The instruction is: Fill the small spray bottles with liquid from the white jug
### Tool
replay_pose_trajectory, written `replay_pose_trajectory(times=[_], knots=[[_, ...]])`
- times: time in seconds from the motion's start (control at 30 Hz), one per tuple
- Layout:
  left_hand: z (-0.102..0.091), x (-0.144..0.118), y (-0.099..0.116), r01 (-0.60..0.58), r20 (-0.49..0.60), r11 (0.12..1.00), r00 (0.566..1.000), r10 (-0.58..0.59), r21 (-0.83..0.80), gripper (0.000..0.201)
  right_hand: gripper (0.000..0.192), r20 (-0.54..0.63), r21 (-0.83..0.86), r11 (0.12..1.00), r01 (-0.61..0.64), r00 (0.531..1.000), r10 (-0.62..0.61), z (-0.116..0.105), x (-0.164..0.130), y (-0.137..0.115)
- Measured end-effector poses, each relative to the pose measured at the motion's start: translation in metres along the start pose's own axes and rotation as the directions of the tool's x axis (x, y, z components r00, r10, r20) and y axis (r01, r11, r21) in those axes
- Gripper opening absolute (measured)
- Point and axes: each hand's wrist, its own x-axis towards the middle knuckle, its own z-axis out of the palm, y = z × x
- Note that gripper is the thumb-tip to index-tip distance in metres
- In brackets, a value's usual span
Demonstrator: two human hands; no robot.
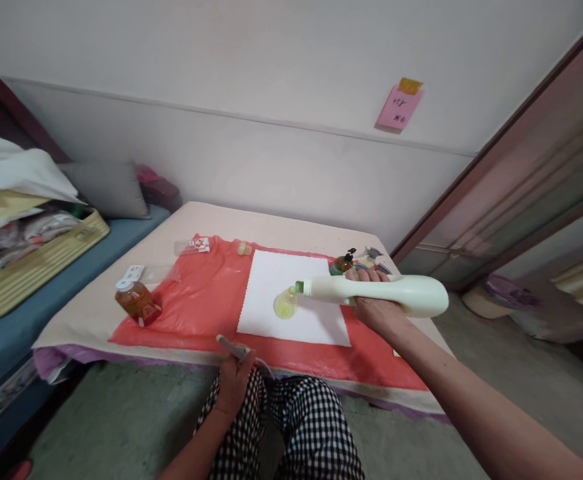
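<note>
The pale green bottle (pixel 416 295) is held nearly level above the white sheet (pixel 266 277), the right hand (pixel 371 310) wrapped around its narrow middle. It looks smooth and fairly stiff, probably weighty if full (its fill is hidden); that waist seems the surest hold. By its mouth is a glossy yellowish patch (pixel 285 307), liquid or dish, I cannot tell. The left hand (pixel 236 380) grips a slim grey stick (pixel 234 348). Farther left, a white-capped jar (pixel 138 303) contains amber liquid.

Cream tbl (pixel 281 223) w/ red sht (pixel 201 300), wht cloth (pixel 314 320) atop.
</note>
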Motion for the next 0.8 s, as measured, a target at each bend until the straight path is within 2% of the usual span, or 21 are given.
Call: replay_pose_trajectory(times=[0.17,0.33,0.6,0.8], knots=[[-0.0010,0.0023,-0.0048,-0.003,0.035,0.999,0.999,0.004,-0.039,0.037,0.041,0.015,0.021,1.000,-0.007,1.000,0.007,-0.0013,-0.0004,0.0008],[-0.0025,0.0045,-0.0072,0.044,0.068,0.997,0.997,-0.040,-0.064,0.039,0.046,0.002,0.028,1.000,-0.001,1.000,0.001,-0.0021,-0.0015,0.0014],[-0.0021,0.0042,-0.0109,0.036,0.057,0.998,0.998,-0.033,-0.054,0.033,0.039,0.013,-0.003,1.000,0.003,1.000,-0.003,-0.0074,0.0007,0.0017],[-0.0022,0.0026,-0.0045,0.018,0.057,0.999,0.998,-0.017,-0.026,0.034,0.041,-0.004,0.002,1.000,0.005,1.000,-0.005,-0.0060,0.0009,0.0026]])
